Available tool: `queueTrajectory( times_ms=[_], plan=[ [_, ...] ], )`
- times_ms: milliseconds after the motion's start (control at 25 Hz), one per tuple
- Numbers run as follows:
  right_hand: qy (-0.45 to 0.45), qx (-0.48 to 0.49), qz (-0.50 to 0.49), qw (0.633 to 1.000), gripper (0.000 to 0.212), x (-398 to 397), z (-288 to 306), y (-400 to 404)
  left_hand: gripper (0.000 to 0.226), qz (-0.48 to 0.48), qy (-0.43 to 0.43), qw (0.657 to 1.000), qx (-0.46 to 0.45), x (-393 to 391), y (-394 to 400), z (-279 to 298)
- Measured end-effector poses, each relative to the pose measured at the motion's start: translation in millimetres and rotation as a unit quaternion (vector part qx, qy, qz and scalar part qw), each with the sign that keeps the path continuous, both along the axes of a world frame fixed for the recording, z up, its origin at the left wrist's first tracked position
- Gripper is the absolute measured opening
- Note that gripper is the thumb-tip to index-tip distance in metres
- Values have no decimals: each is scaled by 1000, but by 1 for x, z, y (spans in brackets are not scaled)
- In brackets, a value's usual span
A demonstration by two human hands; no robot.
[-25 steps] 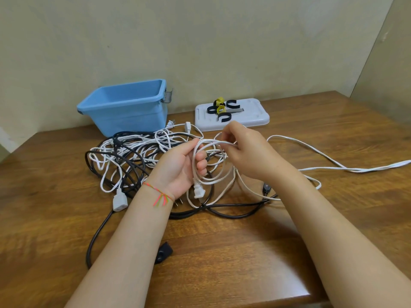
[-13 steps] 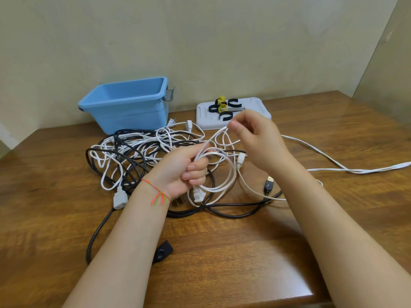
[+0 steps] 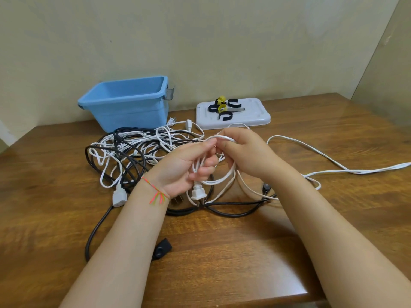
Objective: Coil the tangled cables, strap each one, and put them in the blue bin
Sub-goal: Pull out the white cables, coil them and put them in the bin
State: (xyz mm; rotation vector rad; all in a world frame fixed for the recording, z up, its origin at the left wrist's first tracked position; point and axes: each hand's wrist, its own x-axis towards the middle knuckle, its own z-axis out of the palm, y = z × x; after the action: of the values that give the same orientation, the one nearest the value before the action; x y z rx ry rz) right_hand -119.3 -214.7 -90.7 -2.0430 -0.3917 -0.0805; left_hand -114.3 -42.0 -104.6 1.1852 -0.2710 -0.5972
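Two hands busy on one white cable point(image 3: 219, 176), partway through coiling it. Left hand point(image 3: 180, 167) curled round the gathered loops, palm up, white plug point(image 3: 198, 193) dangling just below those fingers. Right hand point(image 3: 242, 152) pinching the top of the newest loop, right against the left fingertips, so basically touching at the top of the coil. Key bit for the next wrap: loose tail of that cable runs off to the right of the right hand, long axis pretty much sideways across the table point(image 3: 266, 252), trailing out toward the frame edge. So right hand nearer to the slack, left hand just the anchor. Probably next up: slide along the tail, pull another length in, lay it over the left fingers. Rest of the tangled pile point(image 3: 138, 150), black and white mixed, sitting beyond and left of the left hand, some of it under the coil, so possible snag if the loops dip. Straps point(image 3: 224, 107) on a white tray point(image 3: 255, 116) just beyond the right hand's fingertips, easy reach later. Blue bin point(image 3: 133, 110) further back, beyond the left hand, nothing visible inside. Early days overall, no cable strapped yet by the look of it.
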Motion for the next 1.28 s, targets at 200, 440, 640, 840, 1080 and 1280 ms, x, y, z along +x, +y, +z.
queueTrajectory(
  times_ms=[200, 440, 640, 840, 1080, 1280],
  plan=[
    [97, 26, 121, 987, 32, -9, 8, -6, 45, -169, 40, 980, -94, 4, 14, -4],
    [77, 6, -35, 996, 17, 6, 5, -26, 47, 104, 118, 948, -275, 16, 28, -6],
    [11, -90, -185, 979, 18, 15, 0, -33, 51, 327, 112, 891, -295, 18, 29, -1],
    [-26, -233, -88, 968, 12, 1, 2, -11, 44, 271, -17, 951, -150, 6, 7, 9],
    [19, -56, 97, 994, 5, -14, 9, 1, 36, 306, -182, 931, 83, -1, -9, 6],
    [55, 56, 147, 986, 21, -19, 22, -13, 35, 213, -162, 948, 172, -8, -11, 7]
  ],
)
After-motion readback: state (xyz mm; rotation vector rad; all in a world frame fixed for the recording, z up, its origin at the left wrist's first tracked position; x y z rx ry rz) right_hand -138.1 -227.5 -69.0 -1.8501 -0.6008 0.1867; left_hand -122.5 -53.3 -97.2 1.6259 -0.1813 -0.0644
